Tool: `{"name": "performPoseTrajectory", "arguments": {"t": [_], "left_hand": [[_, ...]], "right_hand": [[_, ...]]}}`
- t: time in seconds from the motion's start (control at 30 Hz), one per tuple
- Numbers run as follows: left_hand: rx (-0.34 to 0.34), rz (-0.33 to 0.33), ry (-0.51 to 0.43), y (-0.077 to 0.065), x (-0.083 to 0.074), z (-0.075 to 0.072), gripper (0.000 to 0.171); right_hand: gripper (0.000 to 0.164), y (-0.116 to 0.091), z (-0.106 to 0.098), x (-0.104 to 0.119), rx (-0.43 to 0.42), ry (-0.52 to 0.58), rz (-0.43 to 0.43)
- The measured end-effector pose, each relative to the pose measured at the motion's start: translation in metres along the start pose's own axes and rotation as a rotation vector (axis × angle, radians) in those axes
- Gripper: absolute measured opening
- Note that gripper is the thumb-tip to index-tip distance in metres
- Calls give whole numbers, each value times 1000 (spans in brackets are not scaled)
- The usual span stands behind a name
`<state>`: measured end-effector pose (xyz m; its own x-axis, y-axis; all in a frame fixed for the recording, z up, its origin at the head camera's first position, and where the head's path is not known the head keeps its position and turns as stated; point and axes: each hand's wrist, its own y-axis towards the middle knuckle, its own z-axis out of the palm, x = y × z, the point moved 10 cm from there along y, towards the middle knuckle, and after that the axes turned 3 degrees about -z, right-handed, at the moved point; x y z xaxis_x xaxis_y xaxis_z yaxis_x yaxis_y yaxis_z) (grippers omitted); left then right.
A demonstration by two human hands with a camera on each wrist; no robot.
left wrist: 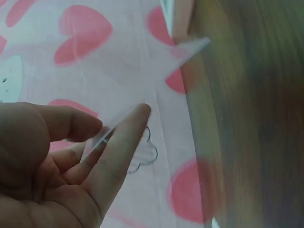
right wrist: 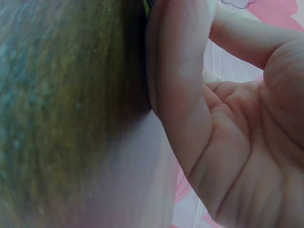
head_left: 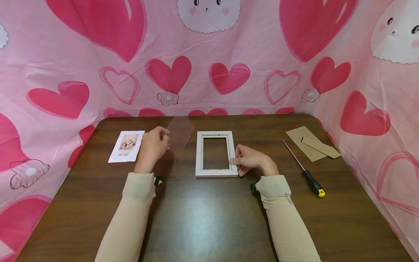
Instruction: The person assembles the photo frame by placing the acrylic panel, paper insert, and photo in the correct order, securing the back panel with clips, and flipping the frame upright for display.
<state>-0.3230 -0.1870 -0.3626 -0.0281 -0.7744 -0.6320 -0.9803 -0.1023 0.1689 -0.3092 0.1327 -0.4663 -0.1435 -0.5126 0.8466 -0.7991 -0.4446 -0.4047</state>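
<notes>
A clear pane (head_left: 180, 136) is pinched at its edge by my left hand (head_left: 153, 147), tilted above the table left of the frame. In the left wrist view the pane (left wrist: 190, 50) runs out from between thumb and fingers (left wrist: 121, 152). The white picture frame (head_left: 199, 154) lies flat in front of me, its opening showing the bare tabletop. My right hand (head_left: 251, 159) grips the frame's lower right side, thumb on top and the other fingers along the outer edge. Up close, the right wrist view shows the curled fingers (right wrist: 183, 71) low at the tabletop, and the frame is hidden.
A printed picture sheet (head_left: 126, 146) lies on the brown table (head_left: 203, 218), left of my left hand. At the right are a brown backing board (head_left: 306, 143), a folded-looking brown strip (head_left: 322, 147) and a screwdriver (head_left: 311, 180). Pink heart-patterned cloth (head_left: 209, 51) hangs around the table.
</notes>
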Motion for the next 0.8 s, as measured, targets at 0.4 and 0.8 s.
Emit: {"name": "performPoseTrajectory", "arguments": {"t": [0.4,0.8], "left_hand": [[318,-169,-496,-8,-9,46,26],[516,-204,-751,-26,-31,85,48]], "right_hand": [[30,0,1,0,4,6,4],[30,-1,0,1,0,2,-5]]}}
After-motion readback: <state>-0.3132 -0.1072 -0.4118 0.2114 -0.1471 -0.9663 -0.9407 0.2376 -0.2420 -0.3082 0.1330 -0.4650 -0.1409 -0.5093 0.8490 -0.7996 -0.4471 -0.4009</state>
